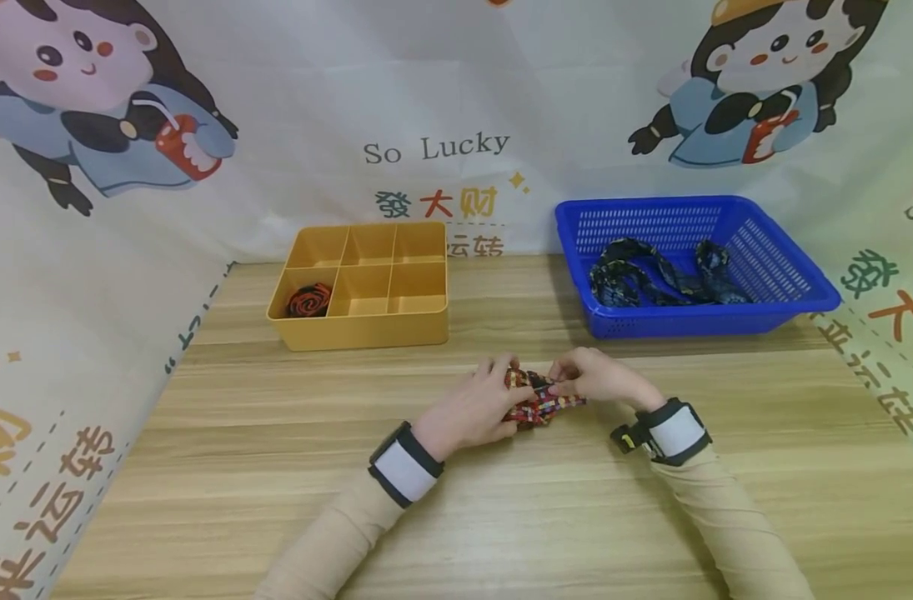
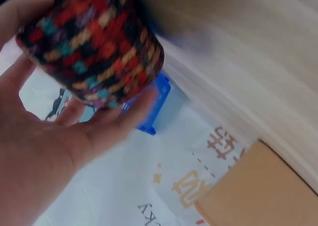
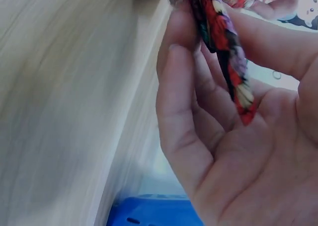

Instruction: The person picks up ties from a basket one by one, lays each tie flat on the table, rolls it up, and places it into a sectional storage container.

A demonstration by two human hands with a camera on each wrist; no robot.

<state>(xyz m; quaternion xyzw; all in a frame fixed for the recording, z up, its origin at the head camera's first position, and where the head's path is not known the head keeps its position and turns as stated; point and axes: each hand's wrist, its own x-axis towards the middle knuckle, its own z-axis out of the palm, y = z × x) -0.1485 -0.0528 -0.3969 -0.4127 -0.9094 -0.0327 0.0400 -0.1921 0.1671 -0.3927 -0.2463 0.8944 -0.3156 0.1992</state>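
Note:
A red necktie (image 1: 548,407) with a multicoloured checked pattern is rolled up between the two hands, just above or on the table. My left hand (image 1: 480,407) grips the roll, with thumb and fingers around its sides; the left wrist view shows the patterned roll (image 2: 97,47) up close. On the other side, my right hand (image 1: 594,375) pinches the loose tail of the necktie between thumb and fingers. The pointed tail end (image 3: 238,82) sticks out over the palm in the right wrist view.
Behind the left hand stands a yellow box (image 1: 362,332) with several compartments; a rolled dark-and-orange necktie (image 1: 309,301) sits in its front left one. At the back right is a blue basket (image 1: 714,321) holding dark patterned neckties (image 1: 659,279). A printed cloth hangs behind the wooden table.

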